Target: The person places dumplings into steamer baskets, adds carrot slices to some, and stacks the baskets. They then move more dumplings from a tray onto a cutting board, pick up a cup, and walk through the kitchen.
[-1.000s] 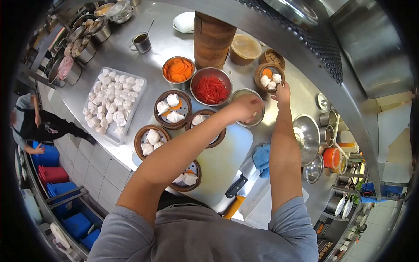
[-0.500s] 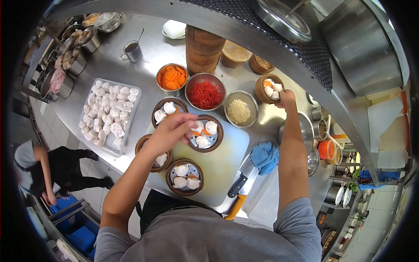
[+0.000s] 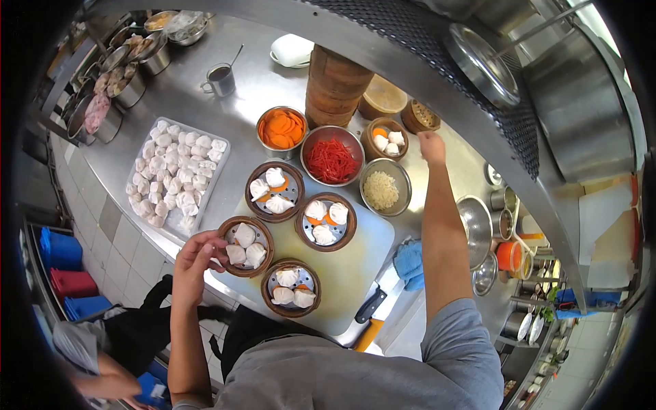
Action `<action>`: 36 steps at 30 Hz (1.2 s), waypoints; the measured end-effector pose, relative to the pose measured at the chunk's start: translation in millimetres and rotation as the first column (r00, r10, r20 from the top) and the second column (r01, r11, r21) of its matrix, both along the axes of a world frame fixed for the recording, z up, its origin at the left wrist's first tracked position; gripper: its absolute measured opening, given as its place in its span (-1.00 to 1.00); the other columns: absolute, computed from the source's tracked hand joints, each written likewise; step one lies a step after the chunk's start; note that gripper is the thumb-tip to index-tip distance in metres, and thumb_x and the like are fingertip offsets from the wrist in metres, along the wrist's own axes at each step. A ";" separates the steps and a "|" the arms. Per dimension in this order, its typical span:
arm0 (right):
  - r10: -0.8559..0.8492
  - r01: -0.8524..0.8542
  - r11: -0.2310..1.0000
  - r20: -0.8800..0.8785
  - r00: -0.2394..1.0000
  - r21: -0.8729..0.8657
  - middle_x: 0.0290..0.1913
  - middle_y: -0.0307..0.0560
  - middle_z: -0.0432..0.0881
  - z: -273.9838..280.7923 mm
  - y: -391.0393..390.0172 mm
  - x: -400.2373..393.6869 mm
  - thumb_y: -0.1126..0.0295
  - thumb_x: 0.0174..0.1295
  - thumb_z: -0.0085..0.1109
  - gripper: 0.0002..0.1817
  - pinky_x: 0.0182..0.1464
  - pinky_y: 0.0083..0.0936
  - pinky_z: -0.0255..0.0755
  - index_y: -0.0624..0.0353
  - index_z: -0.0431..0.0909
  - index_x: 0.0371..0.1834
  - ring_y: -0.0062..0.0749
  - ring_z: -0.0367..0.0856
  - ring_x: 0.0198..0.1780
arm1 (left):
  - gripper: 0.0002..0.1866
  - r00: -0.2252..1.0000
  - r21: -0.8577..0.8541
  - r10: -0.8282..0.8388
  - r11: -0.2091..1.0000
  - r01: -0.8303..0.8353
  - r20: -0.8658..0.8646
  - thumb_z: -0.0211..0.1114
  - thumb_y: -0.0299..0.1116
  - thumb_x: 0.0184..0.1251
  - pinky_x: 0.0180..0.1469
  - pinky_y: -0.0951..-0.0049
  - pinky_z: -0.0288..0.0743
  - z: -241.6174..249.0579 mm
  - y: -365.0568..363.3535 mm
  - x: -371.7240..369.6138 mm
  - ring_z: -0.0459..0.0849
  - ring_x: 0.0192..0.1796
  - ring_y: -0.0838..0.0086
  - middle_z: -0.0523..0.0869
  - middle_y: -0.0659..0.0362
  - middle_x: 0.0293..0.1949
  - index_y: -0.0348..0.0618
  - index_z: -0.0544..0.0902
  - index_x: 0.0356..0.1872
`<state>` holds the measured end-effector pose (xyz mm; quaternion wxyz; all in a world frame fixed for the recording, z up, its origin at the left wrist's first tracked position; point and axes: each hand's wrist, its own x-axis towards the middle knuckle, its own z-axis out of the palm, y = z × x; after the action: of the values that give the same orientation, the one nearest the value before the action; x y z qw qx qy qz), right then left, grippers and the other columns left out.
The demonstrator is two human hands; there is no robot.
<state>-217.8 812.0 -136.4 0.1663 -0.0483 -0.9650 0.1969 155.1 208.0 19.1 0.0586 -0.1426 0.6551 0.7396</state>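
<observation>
My left hand (image 3: 197, 263) has its thumb and fingers at the outer rim of the left bamboo basket (image 3: 267, 262), which holds three white dumplings. Close to it are three more baskets with dumplings: an upper one (image 3: 298, 179), a right one (image 3: 352, 225) and a lower one (image 3: 313, 270). My right hand (image 3: 432, 147) is beside a smaller bamboo basket (image 3: 375, 152) with dumplings and a carrot slice, and just below a perforated bamboo basket (image 3: 418, 121). Its fingertips are hard to make out.
A tray of dumplings (image 3: 167, 174) lies left. Bowls of carrot slices (image 3: 281, 128), red shreds (image 3: 331, 157) and pale chopped food (image 3: 380, 190) stand behind the cutting board (image 3: 369, 273). Knives (image 3: 370, 305) and a blue cloth (image 3: 408, 263) are nearby. A person (image 3: 130, 342) is lower left.
The smaller basket has moved left, and my right hand has come off it. My left hand has moved down and left from the right basket to the left one. The view has shifted slightly.
</observation>
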 end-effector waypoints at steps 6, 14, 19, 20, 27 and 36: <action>0.090 -0.092 0.984 0.022 0.996 0.155 -0.04 0.32 0.71 18.3 -13.5 -19.8 0.36 0.16 0.38 -0.67 0.15 -0.06 0.50 0.33 0.66 -0.06 0.17 0.65 0.08 | -0.65 0.985 -0.031 0.173 0.984 -0.173 -0.004 0.19 -0.25 0.57 -0.22 0.50 0.61 -3.9 -4.2 28.7 0.71 -0.19 0.49 0.75 0.08 -0.05 -0.27 0.59 0.20; -0.037 0.020 0.963 -0.058 0.998 -0.268 -0.14 0.11 0.71 11.0 -2.6 11.2 0.33 0.38 0.23 -0.72 0.01 -0.19 0.56 0.32 0.58 0.00 -0.04 0.70 -0.09 | -0.64 0.983 -0.023 0.185 0.983 -0.184 -0.002 0.19 -0.24 0.58 -0.23 0.49 0.61 -3.6 11.7 42.2 0.71 -0.20 0.47 0.75 0.07 -0.06 -0.27 0.59 0.19; -0.204 -0.014 0.044 -0.023 0.979 -0.999 0.09 -0.03 0.55 45.1 -9.6 87.5 0.20 0.56 0.06 -0.62 0.09 -0.14 0.59 0.20 0.34 0.26 0.02 0.67 -0.01 | -0.67 1.000 0.078 -0.020 0.997 0.019 0.011 0.18 -0.26 0.58 -0.18 0.49 0.61 -4.7 42.8 22.9 0.73 -0.20 0.49 0.76 0.10 -0.06 -0.22 0.59 0.20; -0.203 -0.068 -0.084 -0.050 0.978 -0.994 0.14 0.04 0.53 49.7 -5.9 104.6 0.15 0.54 0.09 -0.58 0.13 -0.09 0.58 0.20 0.33 0.25 0.06 0.64 0.03 | -0.69 0.995 0.108 -0.096 0.990 0.095 0.003 0.18 -0.30 0.58 -0.15 0.48 0.61 -3.0 51.7 17.3 0.72 -0.15 0.51 0.76 0.10 -0.02 -0.20 0.59 0.20; -0.196 -0.031 -0.414 0.056 0.979 -0.910 -0.14 -0.06 0.65 117.7 -64.3 299.4 0.20 0.55 0.05 -0.76 -0.11 -0.27 0.60 0.10 0.53 0.04 -0.26 0.67 -0.12 | -0.66 0.862 0.029 -0.499 0.864 0.503 -0.088 0.28 -0.32 0.52 -0.12 0.48 0.60 8.9 126.4 -3.9 0.68 -0.10 0.54 0.71 0.16 0.10 -0.18 0.60 0.22; 0.473 0.612 -0.002 0.538 0.697 -0.791 -0.31 -0.16 0.69 77.6 -135.2 401.3 0.14 0.49 0.16 -0.70 -0.56 -0.53 0.49 0.15 0.58 0.00 -0.52 0.58 -0.57 | -0.48 0.400 -0.666 -0.913 0.349 0.659 -0.083 0.42 -0.20 0.33 0.16 0.22 0.57 -13.2 183.3 7.2 0.63 0.11 0.20 0.58 0.07 0.32 -0.13 0.60 0.27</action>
<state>183.5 676.9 -58.8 -0.2951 -0.2780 -0.4940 0.7691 162.3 391.3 5.9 0.2257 0.3662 0.8069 0.4049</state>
